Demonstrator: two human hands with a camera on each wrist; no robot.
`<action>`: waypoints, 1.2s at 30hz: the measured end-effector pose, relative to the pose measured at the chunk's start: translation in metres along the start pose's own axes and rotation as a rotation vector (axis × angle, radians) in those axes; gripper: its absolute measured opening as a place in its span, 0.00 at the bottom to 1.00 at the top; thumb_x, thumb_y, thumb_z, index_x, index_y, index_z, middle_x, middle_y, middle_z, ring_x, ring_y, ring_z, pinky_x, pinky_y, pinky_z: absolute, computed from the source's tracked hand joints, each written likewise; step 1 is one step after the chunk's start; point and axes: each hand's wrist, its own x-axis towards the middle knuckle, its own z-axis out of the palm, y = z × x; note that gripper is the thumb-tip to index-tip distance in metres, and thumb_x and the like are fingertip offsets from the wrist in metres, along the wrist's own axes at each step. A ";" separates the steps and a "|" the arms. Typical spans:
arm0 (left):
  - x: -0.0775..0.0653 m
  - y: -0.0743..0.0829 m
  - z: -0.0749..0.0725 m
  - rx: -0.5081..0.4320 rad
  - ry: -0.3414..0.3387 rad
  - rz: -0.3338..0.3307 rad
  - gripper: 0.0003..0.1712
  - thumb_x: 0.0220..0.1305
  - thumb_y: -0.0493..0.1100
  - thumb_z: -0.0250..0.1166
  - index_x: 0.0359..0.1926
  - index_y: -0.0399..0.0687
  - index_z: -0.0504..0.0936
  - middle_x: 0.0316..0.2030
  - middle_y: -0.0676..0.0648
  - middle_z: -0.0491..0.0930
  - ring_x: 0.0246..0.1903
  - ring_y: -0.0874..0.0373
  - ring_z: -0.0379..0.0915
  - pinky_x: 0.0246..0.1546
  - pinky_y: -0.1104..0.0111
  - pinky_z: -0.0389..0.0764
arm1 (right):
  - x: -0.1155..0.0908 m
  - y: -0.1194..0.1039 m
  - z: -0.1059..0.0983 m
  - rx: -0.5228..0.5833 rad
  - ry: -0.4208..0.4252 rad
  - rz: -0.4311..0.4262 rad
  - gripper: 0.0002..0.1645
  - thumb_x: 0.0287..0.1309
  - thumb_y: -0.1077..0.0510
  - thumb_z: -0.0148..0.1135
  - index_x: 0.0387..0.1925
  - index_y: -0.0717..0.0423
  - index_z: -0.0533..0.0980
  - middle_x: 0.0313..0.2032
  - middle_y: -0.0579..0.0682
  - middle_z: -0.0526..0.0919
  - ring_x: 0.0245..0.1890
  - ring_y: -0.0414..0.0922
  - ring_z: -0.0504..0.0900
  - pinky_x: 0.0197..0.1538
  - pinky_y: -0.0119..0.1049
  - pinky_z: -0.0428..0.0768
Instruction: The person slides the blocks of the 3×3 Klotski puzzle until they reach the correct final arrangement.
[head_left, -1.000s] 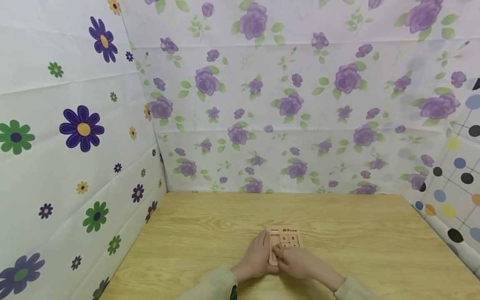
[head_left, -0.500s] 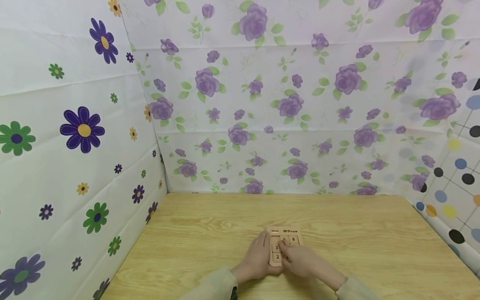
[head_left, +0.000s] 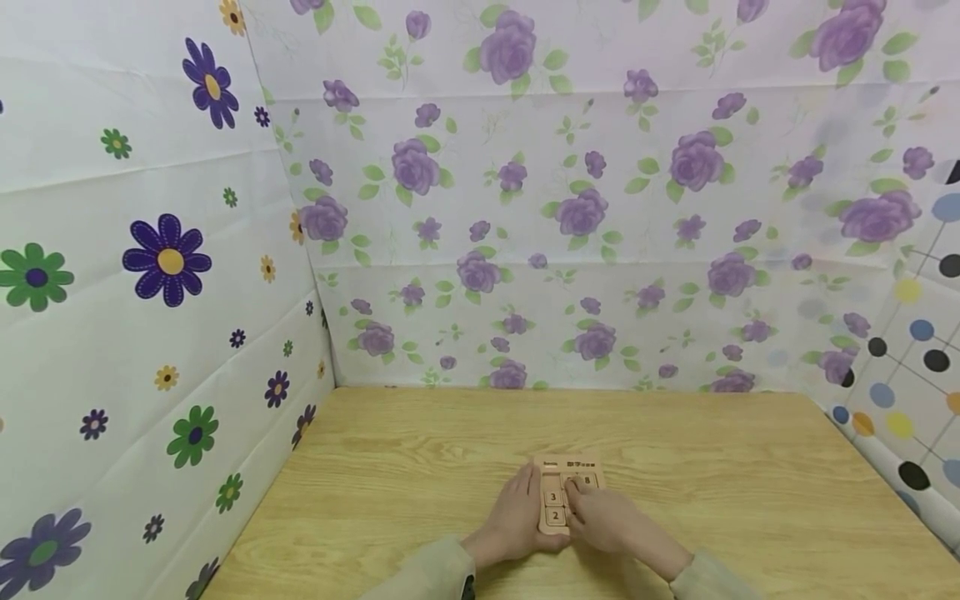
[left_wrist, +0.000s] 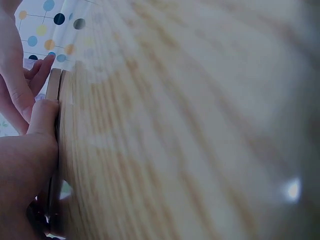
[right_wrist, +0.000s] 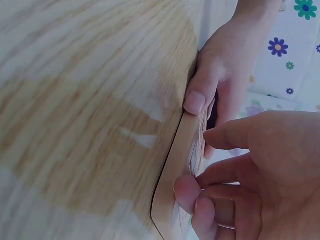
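Note:
A wooden number sliding puzzle (head_left: 559, 461) lies flat on the table in the head view. Its 3 tile (head_left: 553, 497), 2 tile (head_left: 555, 517) and 8 tile (head_left: 588, 481) show; an empty slot is at the upper left. My left hand (head_left: 510, 518) grips the frame, fingers along its left side and thumb at the near edge, as the right wrist view shows on the puzzle's side (right_wrist: 171, 175). Over the right-hand tiles is my right hand (head_left: 609, 518), a fingertip touching the middle column near the top. That hand covers the other tiles.
The wood-grain table (head_left: 405, 450) stretches out around the puzzle. Behind it hangs a cloth with purple roses (head_left: 480, 325). A flower-print cloth (head_left: 112, 333) closes the left side, and a dotted cloth (head_left: 922, 392) the right.
My right hand has moved from the left column across to the middle one and slightly up, uncovering the 3 and 2 tiles. My left hand keeps its place on the frame.

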 end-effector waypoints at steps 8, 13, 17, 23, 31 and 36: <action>0.001 0.001 0.000 0.013 0.001 -0.001 0.69 0.49 0.76 0.63 0.72 0.28 0.50 0.72 0.31 0.55 0.72 0.44 0.52 0.73 0.57 0.60 | 0.002 0.001 0.003 -0.018 0.018 -0.011 0.33 0.64 0.49 0.56 0.63 0.67 0.69 0.63 0.66 0.72 0.50 0.57 0.82 0.45 0.51 0.84; 0.000 0.001 -0.001 -0.004 0.001 0.005 0.68 0.49 0.75 0.63 0.72 0.28 0.50 0.71 0.30 0.55 0.72 0.43 0.53 0.72 0.56 0.61 | 0.001 0.000 0.002 -0.011 0.025 -0.014 0.33 0.64 0.50 0.56 0.62 0.69 0.69 0.62 0.67 0.72 0.46 0.56 0.83 0.44 0.50 0.85; -0.001 0.000 -0.001 -0.016 0.005 0.010 0.68 0.49 0.74 0.64 0.72 0.27 0.50 0.71 0.30 0.55 0.72 0.42 0.53 0.72 0.56 0.61 | 0.002 0.000 0.002 -0.001 0.024 -0.014 0.33 0.64 0.50 0.56 0.63 0.69 0.69 0.63 0.67 0.72 0.43 0.55 0.83 0.43 0.50 0.84; 0.000 0.000 -0.001 0.005 -0.002 0.008 0.68 0.50 0.75 0.63 0.72 0.27 0.49 0.71 0.30 0.54 0.72 0.43 0.52 0.72 0.57 0.61 | 0.002 -0.002 0.001 0.004 0.020 -0.016 0.33 0.65 0.50 0.56 0.63 0.68 0.68 0.64 0.67 0.71 0.55 0.60 0.79 0.54 0.54 0.80; 0.001 -0.001 0.001 0.024 -0.024 0.006 0.68 0.51 0.76 0.61 0.72 0.29 0.48 0.72 0.31 0.53 0.72 0.43 0.52 0.72 0.56 0.61 | 0.003 -0.005 0.003 0.018 -0.002 0.003 0.33 0.65 0.49 0.56 0.64 0.68 0.68 0.65 0.66 0.70 0.61 0.62 0.73 0.59 0.56 0.77; -0.001 -0.001 0.001 0.024 -0.036 0.001 0.67 0.52 0.76 0.60 0.73 0.29 0.48 0.72 0.31 0.53 0.73 0.43 0.51 0.73 0.56 0.60 | 0.004 -0.007 0.004 0.021 -0.009 0.003 0.33 0.65 0.50 0.55 0.64 0.68 0.67 0.65 0.67 0.68 0.64 0.62 0.71 0.64 0.55 0.73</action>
